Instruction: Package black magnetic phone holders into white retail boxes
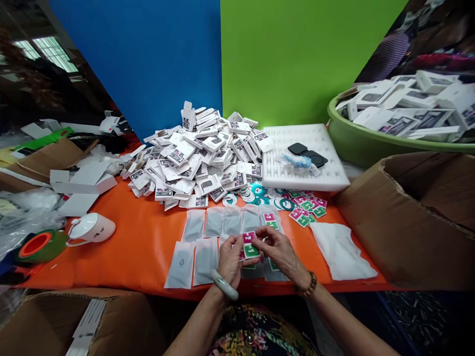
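Showing magenta and green squares, cards (pixel 252 250) sit in the left hand (pixel 230 258).

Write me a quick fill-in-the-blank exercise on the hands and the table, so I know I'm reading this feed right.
The left hand holds cards printed in pink and ____.
The beaded bracelet is on the ____ wrist.
The black pads lie on foam that is coloured ____.
The mug is on the ____ table.

Missing words: green; right; white; orange.
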A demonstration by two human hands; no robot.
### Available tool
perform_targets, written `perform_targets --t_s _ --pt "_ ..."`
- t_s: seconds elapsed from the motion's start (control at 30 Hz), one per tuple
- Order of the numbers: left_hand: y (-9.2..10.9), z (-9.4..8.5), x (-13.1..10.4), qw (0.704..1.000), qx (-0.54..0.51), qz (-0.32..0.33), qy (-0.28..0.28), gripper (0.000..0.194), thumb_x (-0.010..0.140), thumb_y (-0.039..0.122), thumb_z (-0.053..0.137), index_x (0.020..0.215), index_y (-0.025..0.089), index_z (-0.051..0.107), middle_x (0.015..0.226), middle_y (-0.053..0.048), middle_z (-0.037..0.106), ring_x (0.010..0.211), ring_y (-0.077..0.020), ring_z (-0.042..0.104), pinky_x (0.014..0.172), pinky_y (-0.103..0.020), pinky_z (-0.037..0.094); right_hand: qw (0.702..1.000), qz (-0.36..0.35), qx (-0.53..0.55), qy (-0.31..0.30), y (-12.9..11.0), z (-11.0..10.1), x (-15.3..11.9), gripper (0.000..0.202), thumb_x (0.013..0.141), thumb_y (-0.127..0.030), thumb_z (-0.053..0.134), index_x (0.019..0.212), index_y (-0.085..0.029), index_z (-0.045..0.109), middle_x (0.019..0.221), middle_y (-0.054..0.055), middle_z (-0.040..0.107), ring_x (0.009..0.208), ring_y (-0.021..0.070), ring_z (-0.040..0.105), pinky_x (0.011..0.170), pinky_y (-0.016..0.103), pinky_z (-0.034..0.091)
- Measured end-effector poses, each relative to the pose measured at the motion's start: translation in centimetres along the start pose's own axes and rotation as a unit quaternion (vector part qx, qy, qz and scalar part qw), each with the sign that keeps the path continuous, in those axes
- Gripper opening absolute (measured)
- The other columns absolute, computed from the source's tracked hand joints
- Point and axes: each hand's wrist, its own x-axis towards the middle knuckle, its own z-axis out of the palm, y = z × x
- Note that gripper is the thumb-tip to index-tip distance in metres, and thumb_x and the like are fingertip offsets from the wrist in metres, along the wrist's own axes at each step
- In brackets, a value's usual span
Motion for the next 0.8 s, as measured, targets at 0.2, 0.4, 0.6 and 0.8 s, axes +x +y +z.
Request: perform_targets --t_s 0.2,0.4,0.6,0.8 --pt "0.1 -0.4 -0.2 1.0 -0.003 -0.004 -0.002 0.038 0.06 0.041 0.073 0.08 0.013 0.057 0.075 -0.005 0.066 0.07 -0.018 0.064 0.055 -0.027 0.054 0.998 0.006 0.049 0.03 0.6 1.0 -0.3 0.033 0.068 -0.048 0.065 0.078 -0.018 0.057 0.07 -0.001 0.056 0.055 0.0099 0.046 0.05 0.022 0.039" --pt "-0.6 -0.8 0.4 0.997 0.024 0.053 0.055 0.035 0.06 0.043 0.072 0.071 0.015 0.053 0.07 0.0 0.06 0.062 -0.0132 0.06 0.05 -0.022 0.052 0.997 0.01 -0.003 0.078 -0.4 2.2 -1.3 0.032 0.068 -0.05 0.064 0.073 -0.019 0.057 0.061 -0.001 0.055 0.048 0.0098 0.044 0.044 0.022 0.038" --pt "-0.8 -1.0 0.7 0.988 0.079 0.115 0.062 0.035 0.064 0.045 0.069 0.071 0.015 0.054 0.073 0.001 0.056 0.064 -0.012 0.058 0.047 -0.021 0.052 0.993 0.013 0.043 0.106 0.1 2.9 -1.0 0.033 0.064 -0.044 0.068 0.08 -0.02 0.053 0.068 -0.002 0.056 0.049 0.0099 0.049 0.045 0.022 0.043" --pt "-0.9 -1.2 0.7 0.99 0.056 0.111 0.068 0.037 0.063 0.048 0.07 0.073 0.016 0.054 0.075 0.0 0.058 0.065 -0.0122 0.058 0.055 -0.024 0.054 0.985 -0.065 -0.103 0.122 0.2 3.3 -1.5 0.032 0.077 -0.038 0.057 0.102 -0.019 0.06 0.082 0.004 0.064 0.059 0.0135 0.057 0.057 0.026 0.05"
